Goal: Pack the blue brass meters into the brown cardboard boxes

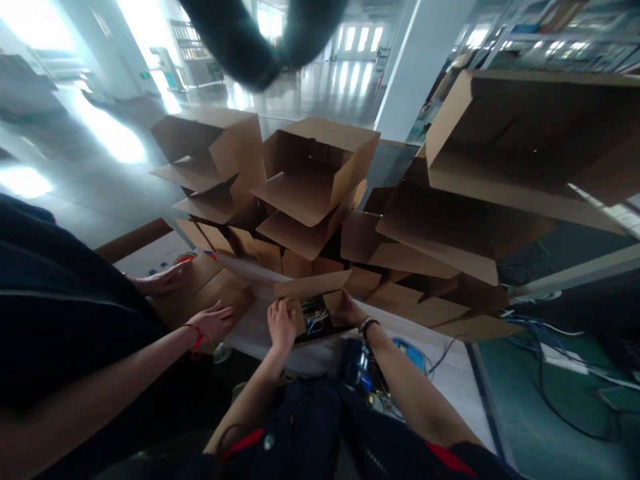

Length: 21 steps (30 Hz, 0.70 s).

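A small open cardboard box [315,287] stands on the table right in front of me, its back flap raised. My left hand [283,327] grips its left side flap, with the fingers curled over the edge. At the other end, my right hand [349,311] holds the right side flap, the fingers partly hidden behind it. Between the flaps, wires and shiny parts [315,317] lie inside the box; I cannot make out their exact kind. A bracelet circles my right wrist.
At left, a co-worker's hands [213,323] hold a closed cardboard box [200,290]. Empty open cartons [305,187] are stacked along the table's far side. Blue tools and fittings [363,367] lie by my right forearm, near a blue case [410,353]. Cables [545,333] hang at right.
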{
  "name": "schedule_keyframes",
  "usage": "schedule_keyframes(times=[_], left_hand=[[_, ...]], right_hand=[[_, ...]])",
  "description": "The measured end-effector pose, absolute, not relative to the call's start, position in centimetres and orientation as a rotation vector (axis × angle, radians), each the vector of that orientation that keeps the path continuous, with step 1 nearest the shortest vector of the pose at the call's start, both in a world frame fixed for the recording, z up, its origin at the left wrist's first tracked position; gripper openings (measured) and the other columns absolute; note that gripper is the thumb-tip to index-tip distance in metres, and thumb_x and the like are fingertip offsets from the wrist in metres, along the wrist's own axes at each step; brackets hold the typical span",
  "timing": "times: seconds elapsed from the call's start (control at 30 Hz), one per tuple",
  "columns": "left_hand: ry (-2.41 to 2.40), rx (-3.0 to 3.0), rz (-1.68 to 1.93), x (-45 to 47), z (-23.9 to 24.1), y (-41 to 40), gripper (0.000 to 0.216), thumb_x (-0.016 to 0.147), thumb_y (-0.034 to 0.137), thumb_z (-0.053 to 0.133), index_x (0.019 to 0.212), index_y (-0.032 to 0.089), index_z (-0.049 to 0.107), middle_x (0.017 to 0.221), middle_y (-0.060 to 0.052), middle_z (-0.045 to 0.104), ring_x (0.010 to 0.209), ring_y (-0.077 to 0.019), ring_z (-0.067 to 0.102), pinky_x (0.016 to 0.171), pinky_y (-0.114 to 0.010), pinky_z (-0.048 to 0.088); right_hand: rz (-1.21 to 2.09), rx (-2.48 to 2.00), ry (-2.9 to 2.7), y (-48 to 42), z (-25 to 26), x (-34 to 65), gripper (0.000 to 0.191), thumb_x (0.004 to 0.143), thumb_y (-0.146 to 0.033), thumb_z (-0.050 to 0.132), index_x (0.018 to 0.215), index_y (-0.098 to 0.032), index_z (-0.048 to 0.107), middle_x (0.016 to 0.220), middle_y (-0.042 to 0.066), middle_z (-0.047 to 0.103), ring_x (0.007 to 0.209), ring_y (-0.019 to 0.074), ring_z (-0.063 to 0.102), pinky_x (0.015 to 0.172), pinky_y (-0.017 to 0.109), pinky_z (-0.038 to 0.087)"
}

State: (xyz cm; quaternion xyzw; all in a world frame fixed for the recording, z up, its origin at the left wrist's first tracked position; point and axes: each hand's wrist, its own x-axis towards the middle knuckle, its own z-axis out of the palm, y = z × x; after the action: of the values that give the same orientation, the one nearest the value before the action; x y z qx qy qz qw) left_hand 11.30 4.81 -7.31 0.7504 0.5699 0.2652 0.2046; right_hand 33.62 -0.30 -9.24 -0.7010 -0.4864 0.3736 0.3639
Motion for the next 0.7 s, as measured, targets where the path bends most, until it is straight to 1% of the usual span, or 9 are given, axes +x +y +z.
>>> schedule_keyframes(times=[0.13, 0.23, 0.33, 0.4, 0.47, 0.5, 0.6, 0.63, 0.7], left_hand=[[1.669, 1.869, 0.863, 9.2, -8.2, 5.3, 0.045, 0.072, 0.017, 0.062, 0.116, 0.015, 0.054, 0.120, -0.014, 0.053, 0.120, -0.0267, 0.046, 0.100, -0.045, 0.041], [1.462, 1.925, 0.725, 8.2, -8.4, 5.7, 0.026, 0.077, 0.006, 0.049, 0.095, 0.015, 0.065, 0.121, -0.013, 0.055, 0.112, -0.0213, 0.056, 0.094, -0.037, 0.048], [1.371, 1.990, 0.628, 7.1, -7.6, 5.9, 0.033, 0.080, 0.002, 0.040, 0.081, 0.016, 0.070, 0.125, -0.012, 0.057, 0.110, -0.0202, 0.058, 0.094, -0.035, 0.048], [1.298, 2.087, 0.548, 6.5, -6.5, 5.7, 0.032, 0.080, 0.005, 0.044, 0.083, 0.020, 0.072, 0.131, -0.009, 0.054, 0.121, -0.0239, 0.051, 0.103, -0.040, 0.040], [1.188, 2.278, 0.360, 6.6, -5.3, 5.2, 0.028, 0.077, 0.019, 0.059, 0.103, 0.022, 0.070, 0.141, -0.010, 0.045, 0.133, -0.0306, 0.036, 0.109, -0.047, 0.029], [1.124, 2.383, 0.231, 7.1, -4.7, 4.8, 0.046, 0.072, 0.029, 0.068, 0.116, 0.021, 0.063, 0.145, -0.013, 0.038, 0.136, -0.0336, 0.028, 0.110, -0.049, 0.025], [1.036, 2.587, -0.142, 9.7, -3.7, 3.4, 0.105, 0.054, 0.050, 0.078, 0.141, 0.012, 0.035, 0.150, -0.023, 0.020, 0.139, -0.0391, 0.015, 0.111, -0.052, 0.020], [1.070, 2.623, -0.236, 10.8, -3.7, 2.9, 0.113, 0.051, 0.051, 0.080, 0.144, 0.011, 0.029, 0.150, -0.025, 0.016, 0.139, -0.0405, 0.013, 0.110, -0.053, 0.018], [1.184, 2.686, -0.390, 12.7, -3.8, 2.0, 0.115, 0.052, 0.043, 0.082, 0.145, 0.009, 0.023, 0.150, -0.027, 0.012, 0.138, -0.0431, 0.011, 0.109, -0.057, 0.016]], right_hand=[[0.727, -1.875, -1.265, -0.9, -10.2, 33.6, 0.066, 0.069, -0.018, 0.058, 0.132, -0.018, 0.039, 0.133, 0.016, 0.050, 0.117, 0.0242, 0.053, 0.096, 0.042, 0.043], [0.704, -1.865, -1.275, -1.8, -9.9, 34.5, 0.039, 0.071, -0.016, 0.053, 0.109, -0.017, 0.060, 0.136, 0.015, 0.047, 0.123, 0.0273, 0.048, 0.102, 0.044, 0.038], [0.741, -1.877, -1.400, -2.5, -8.6, 35.9, 0.026, 0.074, -0.015, 0.051, 0.093, -0.018, 0.069, 0.134, 0.013, 0.051, 0.121, 0.0264, 0.050, 0.103, 0.043, 0.036], [0.724, -1.936, -1.652, -2.7, -7.1, 36.5, 0.029, 0.078, -0.015, 0.049, 0.095, -0.021, 0.072, 0.136, 0.009, 0.050, 0.130, 0.0258, 0.040, 0.107, 0.045, 0.031], [0.659, -1.984, -1.987, -2.3, -5.5, 36.3, 0.031, 0.078, -0.021, 0.057, 0.106, -0.025, 0.069, 0.143, 0.007, 0.042, 0.139, 0.0286, 0.023, 0.111, 0.049, 0.020], [0.637, -1.989, -2.134, -2.0, -4.8, 35.8, 0.043, 0.072, -0.027, 0.066, 0.115, -0.025, 0.065, 0.147, 0.008, 0.035, 0.140, 0.0314, 0.016, 0.112, 0.052, 0.016], [0.670, -1.998, -2.432, -0.8, -3.8, 33.0, 0.113, 0.043, -0.037, 0.086, 0.142, -0.018, 0.034, 0.152, 0.019, 0.018, 0.140, 0.0390, 0.011, 0.111, 0.055, 0.011], [0.685, -2.020, -2.479, -0.5, -3.7, 31.9, 0.126, 0.038, -0.036, 0.087, 0.145, -0.015, 0.025, 0.152, 0.023, 0.015, 0.139, 0.0404, 0.011, 0.111, 0.056, 0.011], [0.642, -2.075, -2.518, -0.2, -3.9, 30.0, 0.133, 0.034, -0.028, 0.089, 0.146, -0.011, 0.019, 0.151, 0.026, 0.010, 0.139, 0.0418, 0.009, 0.111, 0.056, 0.012]])
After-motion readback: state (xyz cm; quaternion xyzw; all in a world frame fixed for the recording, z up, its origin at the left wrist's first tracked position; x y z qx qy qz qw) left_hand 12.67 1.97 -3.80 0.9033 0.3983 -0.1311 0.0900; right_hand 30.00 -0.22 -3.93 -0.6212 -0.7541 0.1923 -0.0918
